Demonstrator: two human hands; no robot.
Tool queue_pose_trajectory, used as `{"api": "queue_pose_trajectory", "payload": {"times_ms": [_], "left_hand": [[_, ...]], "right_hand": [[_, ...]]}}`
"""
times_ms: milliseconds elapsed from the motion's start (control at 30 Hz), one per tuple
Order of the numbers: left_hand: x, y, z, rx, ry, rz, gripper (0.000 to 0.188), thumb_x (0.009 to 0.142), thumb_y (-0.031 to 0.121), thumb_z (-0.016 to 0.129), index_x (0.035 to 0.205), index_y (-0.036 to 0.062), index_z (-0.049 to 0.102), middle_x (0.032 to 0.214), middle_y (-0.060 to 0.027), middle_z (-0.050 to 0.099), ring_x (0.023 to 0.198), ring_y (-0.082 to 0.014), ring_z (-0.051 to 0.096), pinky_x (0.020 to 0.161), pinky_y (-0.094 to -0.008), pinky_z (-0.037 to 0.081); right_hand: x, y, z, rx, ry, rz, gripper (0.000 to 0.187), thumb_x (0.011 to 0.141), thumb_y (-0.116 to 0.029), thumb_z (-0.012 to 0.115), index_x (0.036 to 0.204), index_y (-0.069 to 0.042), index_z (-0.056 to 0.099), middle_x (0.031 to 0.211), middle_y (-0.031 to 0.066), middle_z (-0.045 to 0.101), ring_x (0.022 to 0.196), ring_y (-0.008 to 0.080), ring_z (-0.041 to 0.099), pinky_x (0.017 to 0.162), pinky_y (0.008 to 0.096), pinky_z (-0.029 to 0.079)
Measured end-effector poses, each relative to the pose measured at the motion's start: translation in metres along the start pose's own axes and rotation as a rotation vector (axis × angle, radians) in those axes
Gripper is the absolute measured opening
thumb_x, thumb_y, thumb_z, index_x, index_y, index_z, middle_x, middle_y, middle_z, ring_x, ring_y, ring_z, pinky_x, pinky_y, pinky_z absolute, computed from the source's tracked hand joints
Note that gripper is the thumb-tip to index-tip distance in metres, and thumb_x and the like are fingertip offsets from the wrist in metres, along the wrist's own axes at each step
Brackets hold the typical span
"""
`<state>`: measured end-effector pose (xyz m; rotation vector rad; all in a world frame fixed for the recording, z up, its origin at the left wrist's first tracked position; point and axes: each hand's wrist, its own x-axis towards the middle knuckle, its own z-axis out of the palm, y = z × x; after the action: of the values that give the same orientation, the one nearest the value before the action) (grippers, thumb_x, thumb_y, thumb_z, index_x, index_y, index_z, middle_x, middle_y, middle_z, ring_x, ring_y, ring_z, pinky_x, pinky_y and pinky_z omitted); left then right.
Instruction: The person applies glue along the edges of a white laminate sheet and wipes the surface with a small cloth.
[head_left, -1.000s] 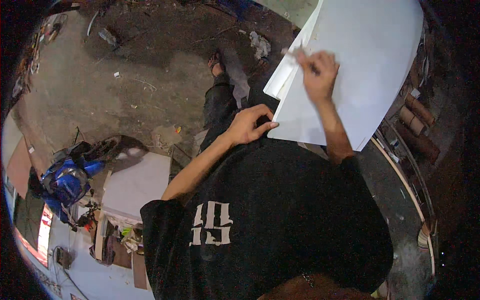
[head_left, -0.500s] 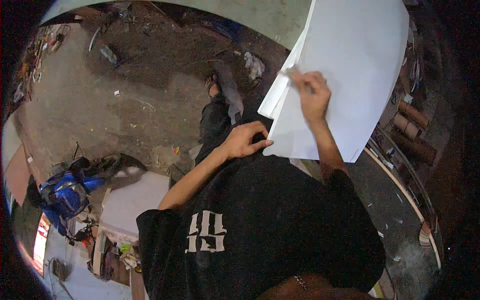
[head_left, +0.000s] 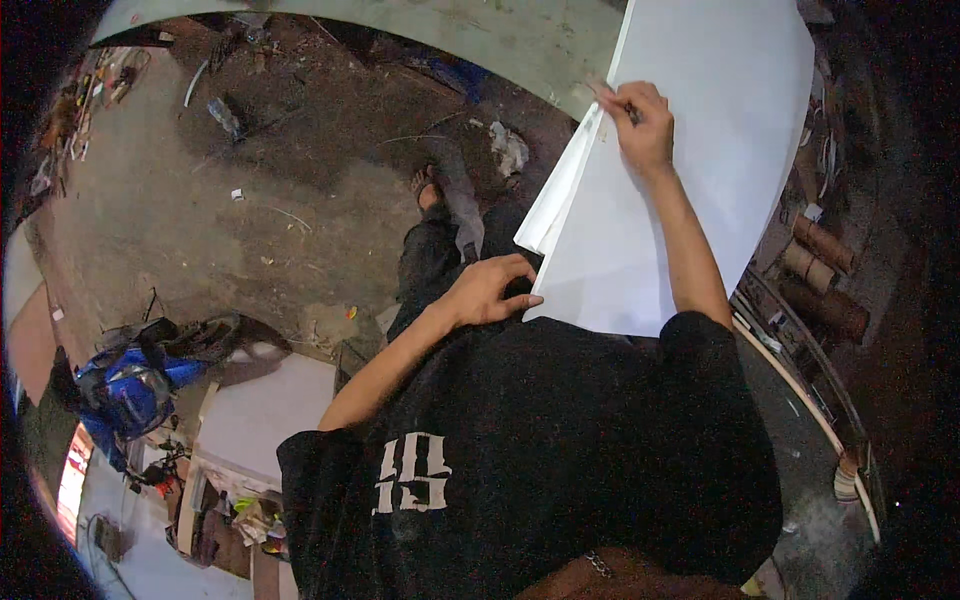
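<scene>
White sheet [head_left: 690,150] could skew under your pencil [head_left: 612,100], pinched in your right hand [head_left: 640,125], if your left hand [head_left: 490,290], fingers curled on its lower edge, slips.

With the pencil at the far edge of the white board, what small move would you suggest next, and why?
Probably draw the pencil back along the white strip: the right hand holds it at the strip's far end, while the left hand braces the white board near its corner.

Black short-sleeved shirt [head_left: 560,450], pale blocky chest print; dark trousers [head_left: 430,265], probably sandal [head_left: 428,187].
</scene>
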<state>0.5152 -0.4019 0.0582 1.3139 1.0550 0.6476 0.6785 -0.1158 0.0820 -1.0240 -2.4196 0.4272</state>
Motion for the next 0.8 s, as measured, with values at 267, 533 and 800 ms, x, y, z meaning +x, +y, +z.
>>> {"api": "queue_pose_trajectory", "payload": {"times_ms": [267,533,800], "left_hand": [[-0.001,-0.005,0.007,-0.059,0.01,0.031,0.034,0.088,0.037,0.069,0.104,0.0074,0.062,0.105,-0.013,0.063,0.102,-0.0351,0.061,0.087,-0.0431,0.05],[0.002,-0.007,0.004,-0.076,-0.004,0.057,0.033,0.087,0.036,0.069,0.102,0.0074,0.063,0.105,-0.0126,0.063,0.102,-0.0346,0.061,0.087,-0.0435,0.05],[0.002,-0.014,0.01,-0.129,0.047,0.111,0.035,0.088,0.039,0.067,0.1,0.0068,0.063,0.103,-0.0115,0.063,0.1,-0.0329,0.062,0.083,-0.0443,0.05]], "right_hand": [[0.019,0.02,0.005,-0.044,0.005,0.16,0.023,0.084,-0.027,0.075,0.076,-0.006,0.068,0.079,0.0051,0.066,0.074,0.0237,0.057,0.07,0.037,0.045],[0.033,0.017,0.0,-0.126,0.084,0.146,0.01,0.082,-0.014,0.076,0.083,-0.005,0.072,0.08,0.0075,0.066,0.077,0.0228,0.058,0.067,0.0335,0.046],[0.01,-0.006,0.008,-0.16,0.119,0.26,0.017,0.085,-0.023,0.074,0.078,-0.009,0.067,0.081,0.0025,0.066,0.084,0.022,0.06,0.081,0.0375,0.037]]}}
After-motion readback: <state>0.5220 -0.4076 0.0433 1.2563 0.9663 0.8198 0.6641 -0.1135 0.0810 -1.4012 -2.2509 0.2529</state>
